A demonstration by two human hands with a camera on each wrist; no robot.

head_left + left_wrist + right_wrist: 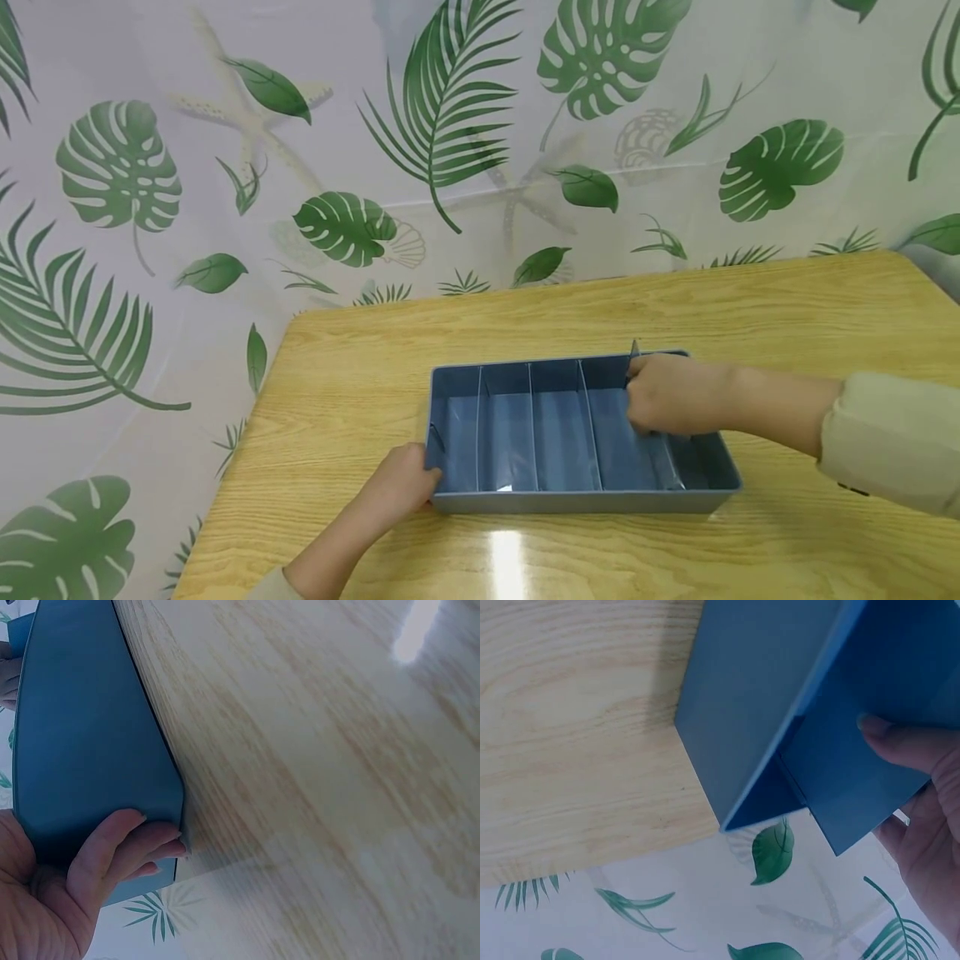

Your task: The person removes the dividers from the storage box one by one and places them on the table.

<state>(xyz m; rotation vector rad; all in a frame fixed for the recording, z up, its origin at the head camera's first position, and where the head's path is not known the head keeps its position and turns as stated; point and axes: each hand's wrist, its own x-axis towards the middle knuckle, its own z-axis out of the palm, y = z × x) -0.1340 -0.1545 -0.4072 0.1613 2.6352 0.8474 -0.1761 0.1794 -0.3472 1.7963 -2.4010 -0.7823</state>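
A long blue divider box (585, 502) lies on the wooden table, with upright partitions (533, 429) splitting it into compartments. At its near left corner, my left hand (405, 479) grips the end wall, and the left wrist view shows the fingers against the outside of the box. Over the right part of the box, my right hand (671, 393) pinches a flat blue divider panel (855, 780) between thumb and fingers. One corner of this panel sticks up above the back rim, tilted in the right wrist view. My hand hides much of the panel in the head view.
The wooden table (360, 367) extends around the box on all sides. Behind it and to the left hangs a white cloth (465, 275) printed with green leaves. A bright light reflection lies on the table in front of the box.
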